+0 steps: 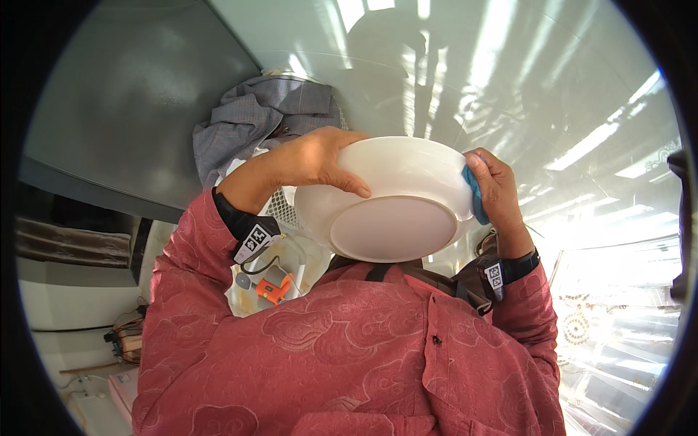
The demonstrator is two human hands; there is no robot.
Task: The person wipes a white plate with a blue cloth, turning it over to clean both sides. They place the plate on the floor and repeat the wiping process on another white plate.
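Observation:
A large white bowl (398,174) is held up in front of my chest, tilted so that its underside and round foot ring face the camera. My left hand (332,163) grips the bowl's side, thumb across the outer wall and fingers hidden behind the rim. On the other side my right hand (492,185) presses a folded blue cloth (476,193) against the bowl's edge, the thumb on top of the cloth. The inside of the bowl is hidden from view. Each wrist wears a black band with a printed code tag.
Grey checked fabric (245,120) lies heaped over a white mesh basket (283,207) beyond my left forearm. A dark grey panel (136,82) stands at the upper left. Below the basket, an orange object (271,289) sits in a white frame. Bright sunlight streaks the pale floor (545,125).

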